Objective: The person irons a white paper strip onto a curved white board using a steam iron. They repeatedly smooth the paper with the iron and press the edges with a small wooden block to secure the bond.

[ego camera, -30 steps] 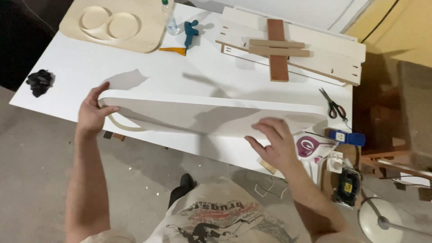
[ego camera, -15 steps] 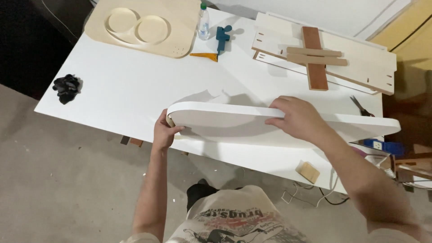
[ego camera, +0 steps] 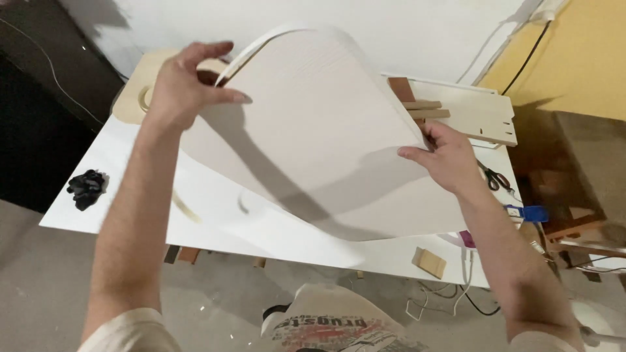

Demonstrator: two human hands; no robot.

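While both hands pinch its edges, left hand (ego camera: pixel 179 81), right hand (ego camera: pixel 443 156), white board (ego camera: pixel 319 137) tilts.

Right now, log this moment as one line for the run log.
left hand: grips upper edge of white curved board | right hand: holds its right edge | board: tilted up over white table | scissors: lying right

Curved panel (ego camera: pixel 326 150) matt white, faint woodgrain, maybe laminate; table (ego camera: pixel 215 221) smooth white.
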